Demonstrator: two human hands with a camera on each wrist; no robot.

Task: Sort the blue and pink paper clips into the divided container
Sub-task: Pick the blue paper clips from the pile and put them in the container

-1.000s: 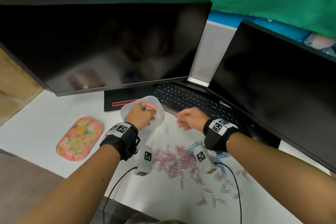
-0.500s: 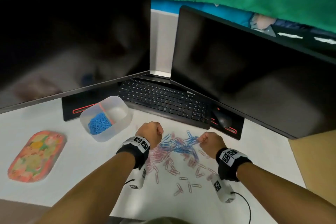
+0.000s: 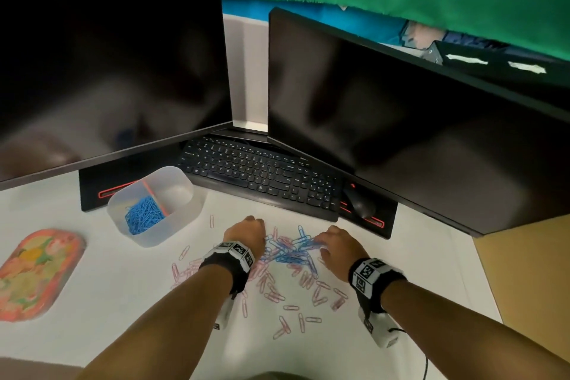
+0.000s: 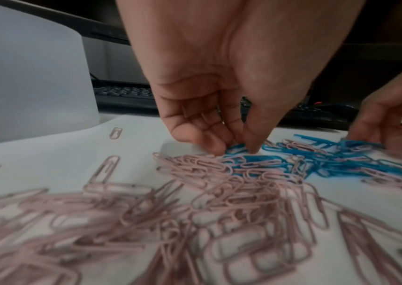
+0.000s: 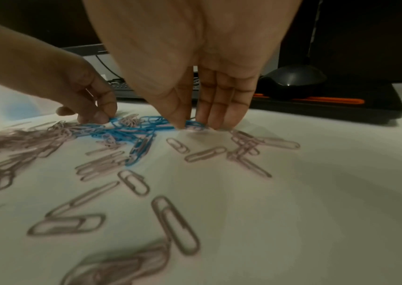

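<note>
Blue paper clips (image 3: 296, 251) lie tangled among pink paper clips (image 3: 271, 290) on the desk (image 3: 123, 281). Both hands have moved inward: left hand (image 3: 246, 233) and right hand (image 3: 339, 248) pinch blue clips.

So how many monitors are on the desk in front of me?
2. The left monitor stands behind the divided container; the right monitor is angled beside it, above the mouse. The keyboard lies between them.
</note>
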